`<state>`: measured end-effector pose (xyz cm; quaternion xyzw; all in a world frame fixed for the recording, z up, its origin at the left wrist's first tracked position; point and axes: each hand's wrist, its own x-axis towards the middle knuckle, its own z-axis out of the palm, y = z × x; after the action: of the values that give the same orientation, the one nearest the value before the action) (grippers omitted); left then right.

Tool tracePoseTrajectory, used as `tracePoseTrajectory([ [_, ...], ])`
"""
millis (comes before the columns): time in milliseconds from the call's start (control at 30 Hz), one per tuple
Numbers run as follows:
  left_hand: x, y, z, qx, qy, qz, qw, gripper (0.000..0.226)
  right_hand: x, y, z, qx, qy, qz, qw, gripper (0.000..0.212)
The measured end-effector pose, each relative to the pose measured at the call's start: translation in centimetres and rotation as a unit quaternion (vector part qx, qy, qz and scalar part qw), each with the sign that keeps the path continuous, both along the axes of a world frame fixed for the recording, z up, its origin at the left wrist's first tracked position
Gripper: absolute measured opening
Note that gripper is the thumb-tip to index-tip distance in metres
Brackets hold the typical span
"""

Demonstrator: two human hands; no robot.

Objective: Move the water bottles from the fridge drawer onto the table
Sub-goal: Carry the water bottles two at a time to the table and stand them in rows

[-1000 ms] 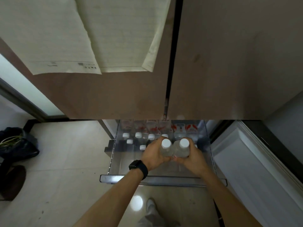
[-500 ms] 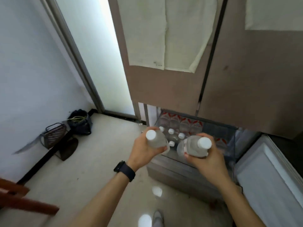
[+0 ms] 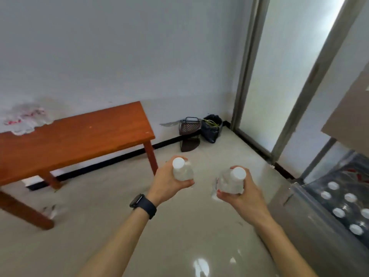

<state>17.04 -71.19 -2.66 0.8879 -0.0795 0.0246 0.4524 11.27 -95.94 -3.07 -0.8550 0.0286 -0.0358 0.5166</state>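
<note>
My left hand grips a clear water bottle with a white cap, held upright over the floor. My right hand grips a second white-capped water bottle at about the same height. The orange-brown wooden table stands at the left against the wall, its near right leg just left of my left hand. The open fridge drawer sits at the lower right and still holds several white-capped bottles.
A crumpled plastic bag lies on the table's far left end. A dark wire basket and a black bag sit in the corner by the frosted glass door. Pale tiled floor lies between me and the table.
Both hands lifted the two bottles out of the drawer. My view swung left, away from the fridge, so the table came into sight and the drawer moved to the right edge.
</note>
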Motion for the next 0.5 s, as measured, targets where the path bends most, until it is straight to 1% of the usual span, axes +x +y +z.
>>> tracePoseTrajectory([
  [167,-4.3,16.4,-0.5,0.005,0.010,0.110,0.994,0.065,2.0,15.4,0.1,-0.016,0.024,0.119,0.993,0.069],
  [267,-6.5,26.1,-0.8,0.008,0.015,0.143,0.990,0.062,2.4,25.0,-0.5,-0.019,0.029,0.175,0.984,0.066],
  [400,-8.4,37.9,-1.4,0.001,0.028,0.188,0.982,0.060,2.7,36.8,-1.8,-0.011,0.016,0.212,0.977,0.067],
  [500,-9.3,45.4,-2.1,0.008,0.046,0.223,0.974,0.068,3.3,44.4,-2.3,-0.009,0.017,0.227,0.974,0.070],
])
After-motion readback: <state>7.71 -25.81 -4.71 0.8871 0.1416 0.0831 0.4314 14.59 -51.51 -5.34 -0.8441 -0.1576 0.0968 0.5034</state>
